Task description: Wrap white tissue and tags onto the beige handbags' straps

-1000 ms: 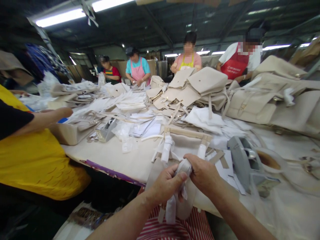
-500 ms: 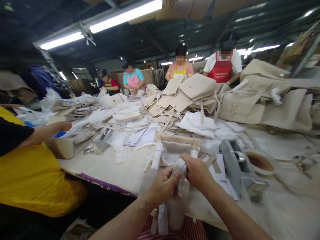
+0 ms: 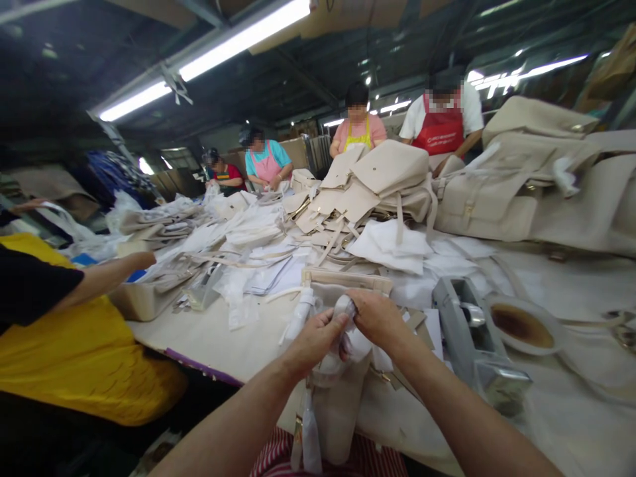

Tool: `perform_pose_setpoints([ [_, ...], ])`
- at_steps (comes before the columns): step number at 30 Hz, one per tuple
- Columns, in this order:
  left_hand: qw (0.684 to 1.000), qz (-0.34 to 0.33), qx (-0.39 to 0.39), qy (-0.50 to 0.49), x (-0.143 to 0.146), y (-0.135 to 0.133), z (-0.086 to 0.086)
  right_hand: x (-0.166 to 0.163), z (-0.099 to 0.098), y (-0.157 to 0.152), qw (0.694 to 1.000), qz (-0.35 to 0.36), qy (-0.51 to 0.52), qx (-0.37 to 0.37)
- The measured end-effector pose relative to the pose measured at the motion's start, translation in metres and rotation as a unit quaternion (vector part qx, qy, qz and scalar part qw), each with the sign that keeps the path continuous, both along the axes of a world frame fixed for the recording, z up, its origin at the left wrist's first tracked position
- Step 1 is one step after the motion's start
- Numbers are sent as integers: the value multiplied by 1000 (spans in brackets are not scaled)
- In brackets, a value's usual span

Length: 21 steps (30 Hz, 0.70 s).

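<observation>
My left hand (image 3: 312, 341) and my right hand (image 3: 376, 317) meet over the near edge of the table, both pinched on a white wrapped strap end (image 3: 344, 309) of a cream bag (image 3: 342, 391). The bag lies flat in front of me and its lower part hangs over the table edge toward my lap. A second wrapped strap (image 3: 301, 314) of the same bag sticks up just left of my left hand. The bag's upper edge (image 3: 346, 278) lies beyond my hands.
A grey tape dispenser (image 3: 472, 338) stands right of my hands, beside a roll of tape (image 3: 521, 324). Cream bags (image 3: 397, 175) and white sheets (image 3: 392, 245) pile across the table. A person in yellow (image 3: 64, 331) works at the left; several people stand at the far side.
Both hands have moved up and away from me along the strap, from the table edge toward the bag's upper part. The view has tilted upward.
</observation>
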State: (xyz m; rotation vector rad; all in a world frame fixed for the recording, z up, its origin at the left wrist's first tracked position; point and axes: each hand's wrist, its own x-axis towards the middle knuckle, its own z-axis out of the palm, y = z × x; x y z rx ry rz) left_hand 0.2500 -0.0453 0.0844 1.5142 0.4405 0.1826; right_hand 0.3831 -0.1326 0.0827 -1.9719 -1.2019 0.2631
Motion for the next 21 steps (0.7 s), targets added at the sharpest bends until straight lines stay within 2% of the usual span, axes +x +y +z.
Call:
perform_pose_setpoints([
  [4,999,-38,-3,-5,1,9,-2,3,-18,11,998,-21,59,-12],
  [7,1000,-27,7,-5,2,15,-7,0,-35,18,990,-23,133,-37],
  [11,998,-19,-58,-7,4,22,-12,-5,-50,25,981,-17,185,-60],
  [14,998,-18,-61,12,7,21,-19,-3,-53,25,982,-13,168,-81],
  [19,996,20,-27,77,13,15,-36,2,-53,17,993,-20,65,-95],
  [21,995,16,-5,98,15,16,-36,3,-55,15,994,-19,39,-96],
])
